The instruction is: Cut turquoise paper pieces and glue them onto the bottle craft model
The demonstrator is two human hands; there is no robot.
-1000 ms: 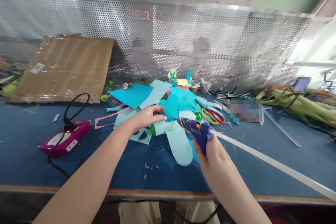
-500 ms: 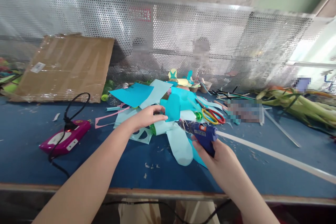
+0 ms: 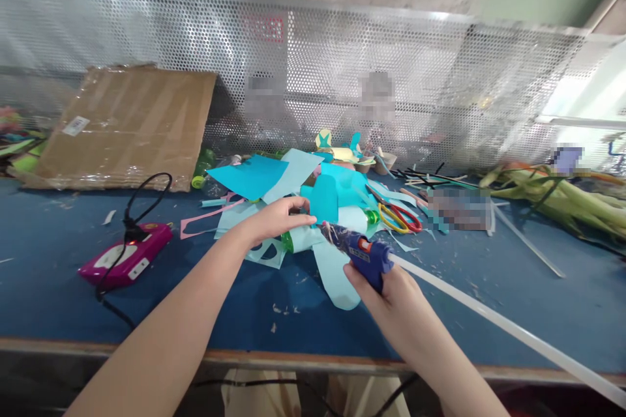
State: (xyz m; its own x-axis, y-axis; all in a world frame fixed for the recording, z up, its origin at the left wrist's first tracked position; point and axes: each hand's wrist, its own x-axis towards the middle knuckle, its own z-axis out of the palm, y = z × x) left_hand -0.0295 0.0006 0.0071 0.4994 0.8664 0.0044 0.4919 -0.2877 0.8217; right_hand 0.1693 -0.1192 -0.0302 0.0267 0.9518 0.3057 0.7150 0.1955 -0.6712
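Note:
My right hand [image 3: 398, 296] is wrapped round the handle of a blue glue gun [image 3: 364, 254], with a long white glue stick [image 3: 469, 303] running out of its back. The nozzle points left, by the lower edge of a bright blue paper piece [image 3: 324, 195]. My left hand [image 3: 281, 218] pinches that piece at its left edge. Under both hands lies a bottle wrapped in light blue paper [image 3: 299, 238], green at both ends. A rounded light blue paper wing [image 3: 337, 280] sticks out from it towards me.
Scissors [image 3: 397, 218] with yellow and red handles lie right of the bottle. Paper sheets [image 3: 249, 176] are heaped behind. At left are a magenta power strip [image 3: 124, 257] and a cardboard sheet [image 3: 132, 124]. Corn husks [image 3: 542, 192] lie at right, before a perforated metal screen [image 3: 332, 45].
My right hand has brought the glue gun slightly left and down, its nozzle now nearer my left fingertips. My left hand keeps its grip on the blue paper piece.

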